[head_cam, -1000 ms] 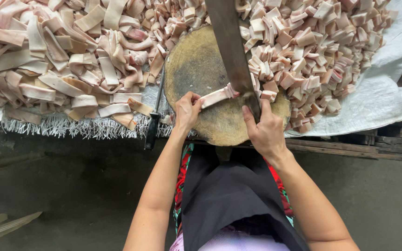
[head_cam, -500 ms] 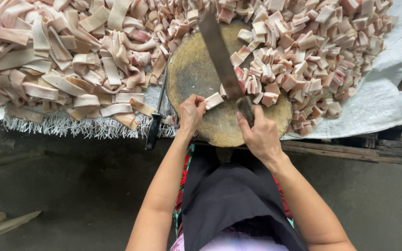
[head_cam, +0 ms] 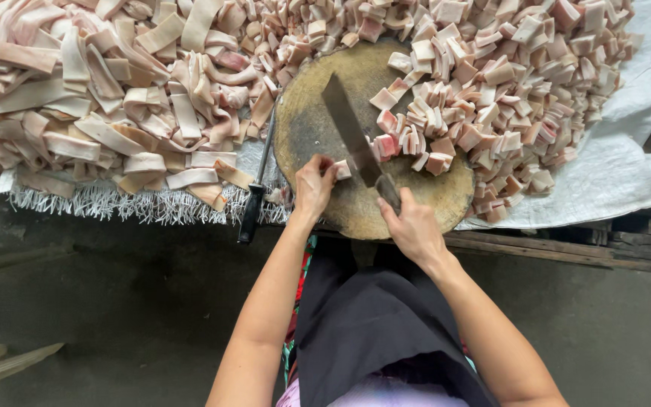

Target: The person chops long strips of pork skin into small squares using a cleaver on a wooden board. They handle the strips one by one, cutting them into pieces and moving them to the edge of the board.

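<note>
Round chopping block [head_cam: 318,128] hemmed by meat strips [head_cam: 107,113], cubes [head_cam: 491,83]

place: meat-cutting yard | signs: heaped pork strips [head_cam: 99,113], round chopping block [head_cam: 318,128], pallet bench [head_cam: 566,249]

A sharpening steel [head_cam: 256,197] (black-handled) lies beside long uncut strips [head_cam: 92,113] on white sheeting [head_cam: 627,166].

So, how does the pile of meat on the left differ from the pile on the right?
The left pile holds long strips, while the right pile holds short, blocky chunks. The strips lie curled and overlapping beside the round chopping board; the chunks spill onto it. Both are pale pink with whitish fat and rest on the white sheet.
</note>
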